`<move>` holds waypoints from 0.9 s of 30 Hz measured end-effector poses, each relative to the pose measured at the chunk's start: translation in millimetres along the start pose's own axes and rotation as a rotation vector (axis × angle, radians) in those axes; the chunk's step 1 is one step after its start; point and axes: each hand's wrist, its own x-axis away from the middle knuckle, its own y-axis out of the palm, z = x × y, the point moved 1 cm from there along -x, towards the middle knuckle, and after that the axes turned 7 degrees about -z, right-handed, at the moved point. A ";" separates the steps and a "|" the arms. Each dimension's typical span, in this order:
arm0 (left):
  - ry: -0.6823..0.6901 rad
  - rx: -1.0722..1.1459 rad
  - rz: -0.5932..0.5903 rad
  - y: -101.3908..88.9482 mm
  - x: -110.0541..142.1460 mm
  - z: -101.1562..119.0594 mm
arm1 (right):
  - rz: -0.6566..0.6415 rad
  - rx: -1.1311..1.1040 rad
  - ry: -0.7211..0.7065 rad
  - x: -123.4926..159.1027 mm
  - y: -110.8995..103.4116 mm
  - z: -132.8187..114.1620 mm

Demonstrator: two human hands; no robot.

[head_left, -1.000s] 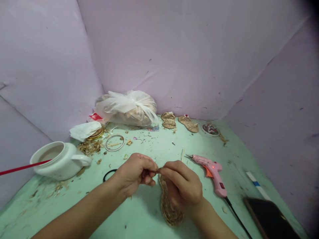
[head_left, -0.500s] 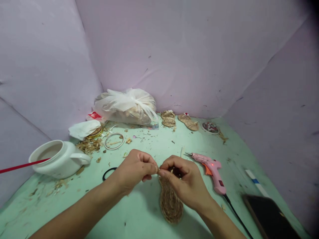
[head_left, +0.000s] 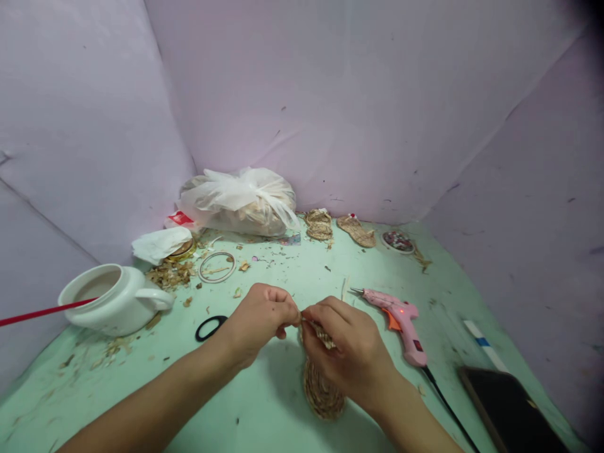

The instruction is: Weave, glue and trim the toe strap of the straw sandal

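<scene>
A coiled, braided straw slipper sole (head_left: 324, 391) lies under my right hand, its upper part mostly covered by the fingers. My left hand (head_left: 270, 319) is closed in a pinch at the sole's upper left edge. Thumb and fingertips of my right hand (head_left: 346, 336) are pinched together right against the left fingertips. Whatever small piece is between them is too hidden to make out. Beside my left wrist are the black handles of scissors (head_left: 211, 328), partly covered by the arm. A pink hot glue gun (head_left: 400, 321) with a glowing red light lies right of my right hand.
A white pot (head_left: 116, 302) holding a red stick stands left. At the back are a tied plastic bag (head_left: 240, 204), two small straw slippers (head_left: 357, 231) and a dish of beads (head_left: 397, 242). A tape ring (head_left: 217, 267), straw scraps (head_left: 170, 275) and a dark phone (head_left: 512, 409) also lie around.
My right hand's fingers have rolled forward and straightened, closing over more of the sole. My left hand has barely shifted, and more of the scissors' handle shows.
</scene>
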 end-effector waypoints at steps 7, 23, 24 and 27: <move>0.114 -0.139 -0.033 -5.7 3.6 3.2 | 0.019 -0.275 0.254 -1.2 -0.8 3.9; 0.996 -1.032 -0.196 -12.7 12.1 7.4 | -0.464 -1.408 0.660 1.4 1.2 12.2; 0.980 -1.083 -0.149 -11.9 12.2 6.4 | -0.394 -1.224 0.601 0.4 -0.5 10.7; 0.928 -1.156 0.024 -8.6 12.0 2.0 | -0.182 -0.562 0.325 -2.2 -5.4 4.5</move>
